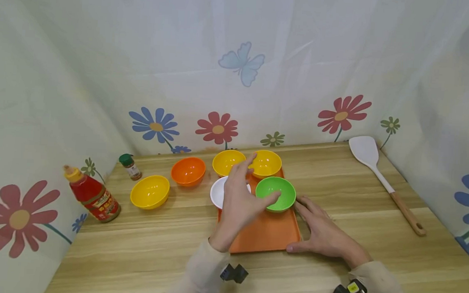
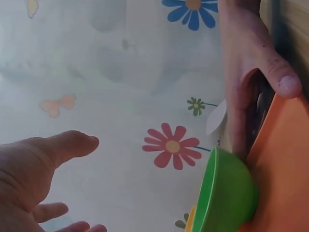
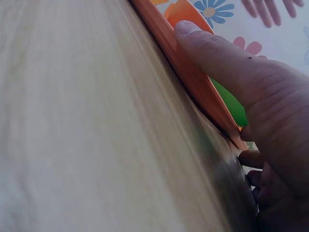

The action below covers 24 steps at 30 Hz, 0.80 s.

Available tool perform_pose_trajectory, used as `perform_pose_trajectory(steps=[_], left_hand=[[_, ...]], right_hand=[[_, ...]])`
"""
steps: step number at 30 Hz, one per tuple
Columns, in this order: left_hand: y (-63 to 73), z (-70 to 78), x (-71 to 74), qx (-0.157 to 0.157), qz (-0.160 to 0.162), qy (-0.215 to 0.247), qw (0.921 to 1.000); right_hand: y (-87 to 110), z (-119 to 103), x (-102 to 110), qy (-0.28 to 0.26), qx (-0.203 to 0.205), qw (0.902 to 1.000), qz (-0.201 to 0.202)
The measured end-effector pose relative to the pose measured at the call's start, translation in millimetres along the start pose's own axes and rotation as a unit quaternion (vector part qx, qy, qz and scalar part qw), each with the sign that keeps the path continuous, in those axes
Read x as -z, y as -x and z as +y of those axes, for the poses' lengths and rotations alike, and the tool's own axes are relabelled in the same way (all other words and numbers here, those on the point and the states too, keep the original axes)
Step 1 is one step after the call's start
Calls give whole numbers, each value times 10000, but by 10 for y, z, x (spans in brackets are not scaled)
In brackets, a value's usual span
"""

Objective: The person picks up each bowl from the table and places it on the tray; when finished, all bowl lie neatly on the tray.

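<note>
My left hand [image 1: 240, 205] hovers over an orange tray [image 1: 267, 238], thumb and fingers spread and nothing between them; the left wrist view shows it apart from the bowls. Below it, a green bowl [image 1: 273, 196] stands on the tray. A white bowl [image 1: 217, 192] at the tray's left side is partly hidden behind the hand. At the back are a yellow bowl [image 1: 267, 164] on the tray and another yellow bowl [image 1: 227, 162] beside it. My right hand [image 1: 322, 230] rests along the tray's right edge, its thumb [image 2: 287, 84] touching the near corner.
Left of the tray stand an orange bowl [image 1: 188, 173] and a yellow bowl [image 1: 151, 193]. Farther left are a small green-capped jar [image 1: 131, 167] and a red sauce bottle [image 1: 96, 196]. A white spatula [image 1: 378, 173] with a wooden handle lies at the right. Flowered curtains surround the table.
</note>
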State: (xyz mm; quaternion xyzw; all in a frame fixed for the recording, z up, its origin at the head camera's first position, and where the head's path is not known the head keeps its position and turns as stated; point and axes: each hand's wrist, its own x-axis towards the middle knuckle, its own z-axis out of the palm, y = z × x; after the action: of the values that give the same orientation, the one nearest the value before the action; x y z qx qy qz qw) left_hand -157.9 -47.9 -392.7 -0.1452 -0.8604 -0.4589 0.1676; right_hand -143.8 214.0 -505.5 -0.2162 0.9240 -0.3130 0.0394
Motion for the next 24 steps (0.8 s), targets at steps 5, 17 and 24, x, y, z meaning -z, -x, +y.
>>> perform_pose_trajectory(steps=[5, 17, 24], left_hand=[[-77, -77, 196, -239, 372, 332, 9985], [-81, -535, 877, -778, 781, 904, 9898], [43, -884, 1313, -614, 959, 551, 9920]], right_hand=[[-1, -16, 10, -59, 17, 10000, 11], [4, -18, 4, -77, -90, 9999, -20], [-1, -12, 7, -62, -112, 9999, -10]])
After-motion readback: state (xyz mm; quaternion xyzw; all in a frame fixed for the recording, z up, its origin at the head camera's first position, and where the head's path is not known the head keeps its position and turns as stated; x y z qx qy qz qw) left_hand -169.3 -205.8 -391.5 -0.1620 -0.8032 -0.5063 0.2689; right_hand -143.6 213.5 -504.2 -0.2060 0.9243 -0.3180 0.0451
